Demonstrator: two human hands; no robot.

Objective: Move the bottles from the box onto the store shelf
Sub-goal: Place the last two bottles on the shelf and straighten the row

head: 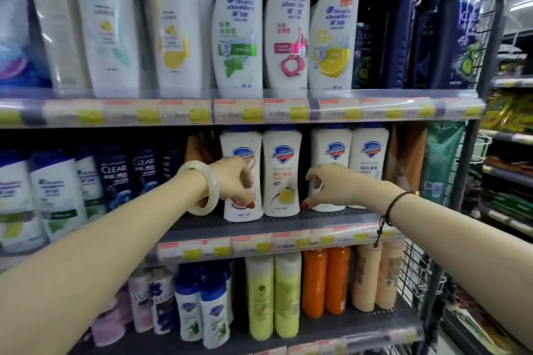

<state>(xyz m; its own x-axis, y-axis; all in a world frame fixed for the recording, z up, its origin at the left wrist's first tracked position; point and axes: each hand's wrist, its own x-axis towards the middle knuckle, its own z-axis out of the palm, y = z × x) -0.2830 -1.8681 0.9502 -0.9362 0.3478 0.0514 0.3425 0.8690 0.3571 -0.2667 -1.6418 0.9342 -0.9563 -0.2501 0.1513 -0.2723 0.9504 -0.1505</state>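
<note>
Bottles (282, 173) were seen standing four in a row on the middle shelf (199, 225), at the centre of the frame. The first bottle (240, 150) of the row was gripped by the curled fingers of the left hand (233, 181). The third bottle (331, 147) was clasped by the right hand (331, 186). The box was not shown, so what remained could not be judged. This placing seemed nearly finished.

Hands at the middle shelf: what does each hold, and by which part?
The left hand grips the leftmost white bottle around its middle. The right hand touches the third white bottle; grip unclear.
</note>
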